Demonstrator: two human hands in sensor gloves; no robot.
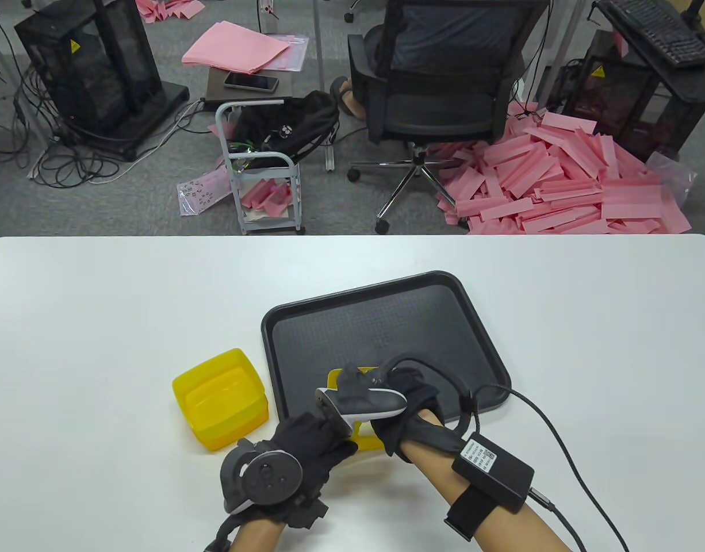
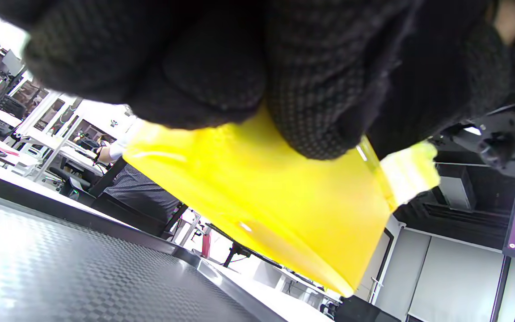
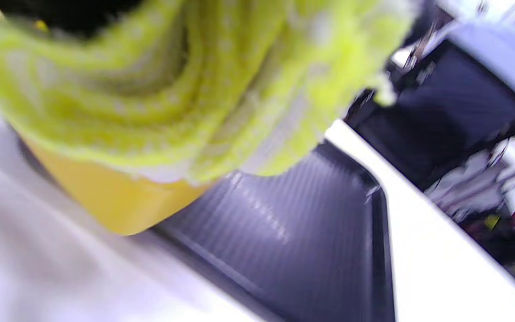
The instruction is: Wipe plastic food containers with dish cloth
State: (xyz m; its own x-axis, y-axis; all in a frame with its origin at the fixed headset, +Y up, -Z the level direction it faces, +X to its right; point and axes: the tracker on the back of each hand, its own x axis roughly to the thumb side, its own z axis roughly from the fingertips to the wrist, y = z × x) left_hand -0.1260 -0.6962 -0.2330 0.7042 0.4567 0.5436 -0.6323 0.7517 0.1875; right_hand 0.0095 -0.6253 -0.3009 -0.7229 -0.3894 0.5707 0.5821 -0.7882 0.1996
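Table view: left hand (image 1: 306, 445) gripping tub (image 2: 257, 197) over tray (image 1: 473, 322) edge, right hand (image 1: 395, 402) pressing bunched cloth (image 3: 186, 89) down inside.

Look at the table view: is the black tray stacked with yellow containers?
No. The black tray shows bare surface; the yellow containers sit stacked on the table beside it.

- The tray (image 1: 387, 322) lies on the table (image 1: 99, 299), right of centre and toward the near edge.
- A stack of containers (image 1: 221, 398) sits on the table just beside the tray, at its 9 o'clock.
- Another container (image 1: 365, 440) is over the tray's near left corner, at its 7 o'clock, between the left hand (image 1: 306, 445) and the right hand (image 1: 404, 414).
- The cloth (image 3: 186, 89) lies over that container's top.
- An office chair (image 1: 439, 86) stands on the floor behind the table, at the tray's 12 o'clock.
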